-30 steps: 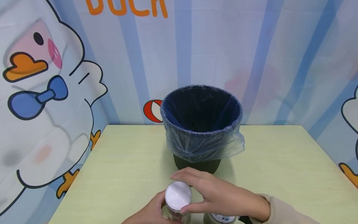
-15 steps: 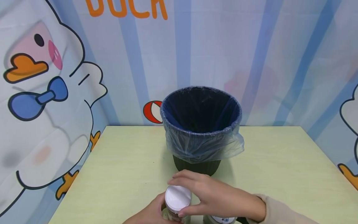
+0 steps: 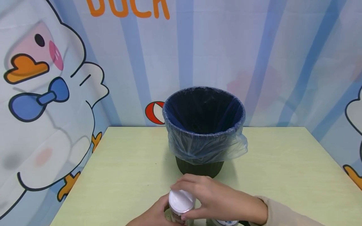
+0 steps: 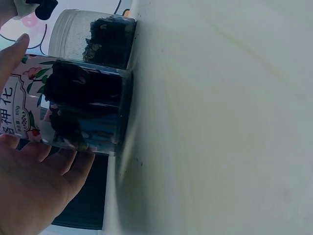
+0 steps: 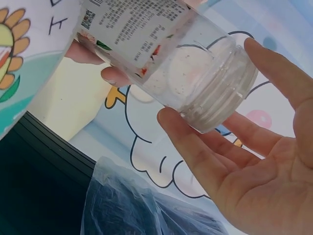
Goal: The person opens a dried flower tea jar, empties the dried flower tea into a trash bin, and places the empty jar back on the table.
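Observation:
A clear jar [image 4: 88, 107] of dark dried pieces, with a flowered paper label, stands upright on the table. My left hand [image 3: 154, 214] wraps round its labelled side; in the left wrist view that hand [image 4: 39, 186] grips from below in the picture. Over the jar's white lid [image 3: 182, 202], my right hand [image 3: 210, 196] arches, thumb on the near rim and fingertips at the far rim. The right wrist view shows this hand [image 5: 264, 166] with thumb and fingers on opposite sides of the lid [image 5: 220, 93].
A second jar [image 4: 110, 41] with dark contents stands beside the first, its printed lid [image 3: 226, 223] partly under my right forearm. Behind them is a dark bin [image 3: 199, 168] lined with a bluish plastic bag [image 3: 206, 150]. A duck-print backdrop [image 3: 212, 47] rises past the pale table [image 3: 127, 163].
My right hand has come down slightly, and its fingers now reach over the far edge of the lid. The left hand keeps its hold on the jar.

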The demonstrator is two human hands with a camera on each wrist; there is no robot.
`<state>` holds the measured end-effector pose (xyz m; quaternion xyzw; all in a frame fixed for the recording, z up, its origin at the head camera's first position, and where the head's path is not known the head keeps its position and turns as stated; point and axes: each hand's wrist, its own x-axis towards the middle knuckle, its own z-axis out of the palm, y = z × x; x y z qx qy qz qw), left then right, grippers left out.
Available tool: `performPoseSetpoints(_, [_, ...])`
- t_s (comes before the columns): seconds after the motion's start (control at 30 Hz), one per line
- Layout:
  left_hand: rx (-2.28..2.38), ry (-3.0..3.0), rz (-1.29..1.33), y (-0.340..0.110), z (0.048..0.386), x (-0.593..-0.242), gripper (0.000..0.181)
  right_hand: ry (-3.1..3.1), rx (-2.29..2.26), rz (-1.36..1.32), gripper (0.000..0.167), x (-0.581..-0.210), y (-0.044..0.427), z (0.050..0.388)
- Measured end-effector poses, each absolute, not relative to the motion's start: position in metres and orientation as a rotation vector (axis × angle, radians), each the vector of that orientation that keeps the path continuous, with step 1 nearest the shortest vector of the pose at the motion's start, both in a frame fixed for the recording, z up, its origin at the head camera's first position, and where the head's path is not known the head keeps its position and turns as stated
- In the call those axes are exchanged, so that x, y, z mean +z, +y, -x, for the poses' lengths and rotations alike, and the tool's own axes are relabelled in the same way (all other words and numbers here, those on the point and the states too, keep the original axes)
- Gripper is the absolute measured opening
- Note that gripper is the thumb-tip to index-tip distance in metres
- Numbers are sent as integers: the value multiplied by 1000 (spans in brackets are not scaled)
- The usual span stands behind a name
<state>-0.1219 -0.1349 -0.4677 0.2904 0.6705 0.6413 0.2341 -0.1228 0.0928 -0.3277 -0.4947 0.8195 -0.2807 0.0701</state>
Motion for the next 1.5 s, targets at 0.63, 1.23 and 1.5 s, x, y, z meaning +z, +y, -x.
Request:
performPoseSetpoints(0.63, [1719,1945,-844,-125,125,-463,57,2445,-897,1590,53,-320,109,124])
performPoseSetpoints(1.23, [1669,2096,-915,-126,124,-457,55,2377,-846,1523,58,-312,121,123])
performPoseSetpoints(1.5, [1576,2243,-1020,-126,126,-449,67,2383,-815,1530,59,-311,126,121])
